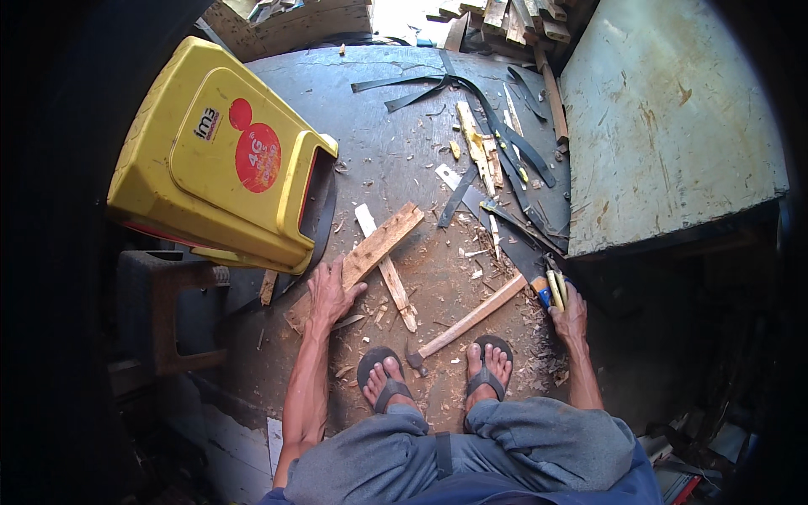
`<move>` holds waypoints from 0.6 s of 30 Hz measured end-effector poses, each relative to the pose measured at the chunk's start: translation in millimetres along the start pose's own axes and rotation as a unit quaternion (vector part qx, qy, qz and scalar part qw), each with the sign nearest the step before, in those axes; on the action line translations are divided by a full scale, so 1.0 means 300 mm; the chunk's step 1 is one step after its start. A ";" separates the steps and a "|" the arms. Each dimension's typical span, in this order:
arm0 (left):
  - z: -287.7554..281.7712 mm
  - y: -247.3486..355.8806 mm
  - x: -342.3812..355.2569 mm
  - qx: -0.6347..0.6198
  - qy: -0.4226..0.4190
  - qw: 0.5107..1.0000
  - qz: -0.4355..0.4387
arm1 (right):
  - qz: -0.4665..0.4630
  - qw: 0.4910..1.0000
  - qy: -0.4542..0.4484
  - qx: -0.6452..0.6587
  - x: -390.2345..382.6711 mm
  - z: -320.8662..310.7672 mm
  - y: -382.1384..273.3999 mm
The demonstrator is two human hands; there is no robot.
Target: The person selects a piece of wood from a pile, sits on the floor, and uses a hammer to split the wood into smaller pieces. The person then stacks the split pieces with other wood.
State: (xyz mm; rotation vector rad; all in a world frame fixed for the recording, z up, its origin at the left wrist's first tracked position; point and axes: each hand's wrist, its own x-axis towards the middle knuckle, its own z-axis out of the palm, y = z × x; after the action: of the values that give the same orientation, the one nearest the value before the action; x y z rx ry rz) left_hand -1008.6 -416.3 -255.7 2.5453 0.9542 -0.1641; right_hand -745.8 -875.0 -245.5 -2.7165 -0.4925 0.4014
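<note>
My left hand (331, 296) lies across a rough wooden board (383, 246), its fingers at one edge and its thumb at the other. A narrower, paler wood strip (394, 286) crosses beneath the board. At the right, my right hand (570, 315) is closed around yellow-handled pliers (555, 284), with its fingertips partly hidden. Right beside the pliers is the blue and yellow handle of a handsaw (539, 290), whose blade stretches away up the floor. A claw hammer (471, 316) with a wooden handle rests between my hands, its head close to my feet.
A yellow plastic stool (215, 156) lies tipped at the left. Black rubber strips (492, 109) and wood pieces (476, 143) are scattered at the far right, near a pale worn panel (665, 126). Stacked wood (513, 21) stands behind. Shavings litter the floor around my sandalled feet (490, 366).
</note>
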 end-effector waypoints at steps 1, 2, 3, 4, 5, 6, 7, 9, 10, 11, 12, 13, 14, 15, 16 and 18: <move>0.000 -0.007 -0.005 0.000 0.013 1.000 0.009 | -0.001 1.000 0.010 -0.028 0.001 -0.014 -0.011; 0.014 -0.016 -0.009 0.004 0.023 1.000 0.017 | 0.023 0.999 0.014 -0.044 -0.018 -0.045 -0.081; 0.028 -0.025 -0.014 0.008 0.034 0.999 0.026 | -0.001 0.996 0.067 -0.067 -0.032 -0.023 -0.102; 0.038 -0.010 -0.006 0.014 0.041 0.999 0.031 | -0.021 0.988 0.124 -0.092 -0.048 -0.015 -0.106; 0.044 -0.005 -0.007 0.022 0.047 0.998 0.032 | -0.044 0.976 0.177 -0.116 -0.062 -0.005 -0.130; 0.051 -0.001 -0.009 0.030 0.054 0.998 0.032 | -0.054 0.986 0.132 -0.081 -0.067 0.001 -0.158; 0.057 0.011 -0.007 0.031 0.050 0.998 0.034 | -0.089 0.993 0.082 -0.014 -0.079 0.030 -0.141; 0.051 0.007 -0.011 0.034 0.049 0.998 0.028 | -0.193 0.981 0.014 0.000 -0.098 0.072 -0.224; 0.048 -0.027 -0.034 0.049 0.063 0.996 0.024 | -0.292 0.956 -0.017 -0.033 -0.104 0.099 -0.296; 0.057 -0.011 -0.024 0.046 0.064 0.996 0.034 | -0.363 0.927 -0.024 -0.095 -0.112 0.131 -0.324; 0.067 0.005 -0.006 0.043 0.065 0.996 0.043 | -0.410 0.902 -0.033 -0.132 -0.108 0.153 -0.345; 0.058 0.003 -0.002 0.044 0.073 0.995 0.042 | -0.466 0.869 -0.040 -0.163 -0.086 0.168 -0.376; 0.055 0.008 0.004 0.040 0.075 0.996 0.035 | -0.451 0.867 -0.115 -0.177 -0.060 0.167 -0.392; 0.056 0.018 0.002 0.033 0.069 0.997 0.030 | -0.433 0.860 -0.189 -0.191 -0.034 0.163 -0.409; 0.050 0.016 0.003 0.029 0.065 0.997 0.024 | -0.416 0.847 -0.260 -0.204 -0.009 0.164 -0.449; 0.040 0.019 0.016 0.041 0.063 0.997 0.017 | -0.436 0.846 -0.245 -0.187 -0.005 0.117 -0.486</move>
State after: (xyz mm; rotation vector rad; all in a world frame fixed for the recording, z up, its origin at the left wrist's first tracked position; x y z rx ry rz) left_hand -1000.8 -422.5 -265.9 2.6714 0.9688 -0.0329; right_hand -800.2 -737.5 -220.7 -2.3216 -2.0072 0.7783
